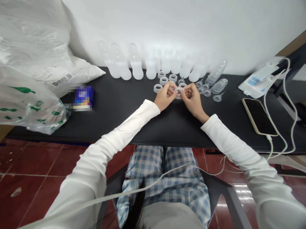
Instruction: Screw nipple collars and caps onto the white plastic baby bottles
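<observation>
My left hand [164, 95] and my right hand [191, 96] meet over the black table [122, 109], fingers pinched together on one small clear plastic ring piece [178, 91] held between them. Several loose clear rings [164, 80] lie just beyond my left hand. Small clear nipple-shaped parts [217, 97] sit to the right of my right hand. A row of white bottles [136, 69] stands along the wall behind.
Large plastic bags [20, 77] fill the table's left end, with a blue packet [83, 96] beside them. A phone [259, 116] on a white cable [285, 141] lies at the right, near a white pack [260, 79]. Red floor tiles lie below.
</observation>
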### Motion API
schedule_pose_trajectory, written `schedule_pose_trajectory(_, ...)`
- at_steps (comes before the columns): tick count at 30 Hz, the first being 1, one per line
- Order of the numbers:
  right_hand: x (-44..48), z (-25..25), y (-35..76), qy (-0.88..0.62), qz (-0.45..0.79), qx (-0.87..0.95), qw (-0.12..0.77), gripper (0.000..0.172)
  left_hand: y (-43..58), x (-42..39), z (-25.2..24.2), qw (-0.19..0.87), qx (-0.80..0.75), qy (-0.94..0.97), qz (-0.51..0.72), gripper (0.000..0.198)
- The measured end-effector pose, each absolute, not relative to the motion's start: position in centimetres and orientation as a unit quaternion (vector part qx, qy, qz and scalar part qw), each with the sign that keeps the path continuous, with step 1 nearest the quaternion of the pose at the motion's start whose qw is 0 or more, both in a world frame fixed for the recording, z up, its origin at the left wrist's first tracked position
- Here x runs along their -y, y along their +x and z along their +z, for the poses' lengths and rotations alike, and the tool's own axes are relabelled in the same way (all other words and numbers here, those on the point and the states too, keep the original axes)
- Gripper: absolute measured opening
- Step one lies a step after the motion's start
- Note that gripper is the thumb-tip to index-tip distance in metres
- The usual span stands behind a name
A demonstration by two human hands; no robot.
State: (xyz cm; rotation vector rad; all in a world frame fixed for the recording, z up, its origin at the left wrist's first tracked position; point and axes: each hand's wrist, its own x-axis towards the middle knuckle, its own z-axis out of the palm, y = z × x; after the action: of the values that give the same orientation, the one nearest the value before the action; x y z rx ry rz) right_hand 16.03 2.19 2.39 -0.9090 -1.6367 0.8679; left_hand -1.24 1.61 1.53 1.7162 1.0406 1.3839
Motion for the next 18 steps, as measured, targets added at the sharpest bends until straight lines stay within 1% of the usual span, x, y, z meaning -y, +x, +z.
schedule_pose_trajectory(5, -3.0, 2.0, 16.3, -0.354, 0.413, 0.669, 0.506, 0.053, -1.5, -2.3, 1.3, 0.344, -0.408, 0.651, 0.539, 0.039)
schedule_pose_trajectory(10, -3.3, 2.1, 16.4, -0.34, 0.488, 0.631, 0.499, 0.054, -2.1, -3.2, 1.6, 0.355, -0.398, 0.648, 0.544, 0.032)
schedule_pose_trajectory(14, -2.8, 2.6, 16.2, -0.332, 0.473, 0.667, 0.47, 0.051, -2.3, -3.2, 1.7, 0.368, -0.384, 0.652, 0.541, 0.026)
schedule_pose_trajectory(18, -2.7, 2.7, 16.2, -0.335, 0.458, 0.662, 0.489, 0.048, -2.4, -3.3, 1.5, 0.363, -0.391, 0.648, 0.543, 0.025)
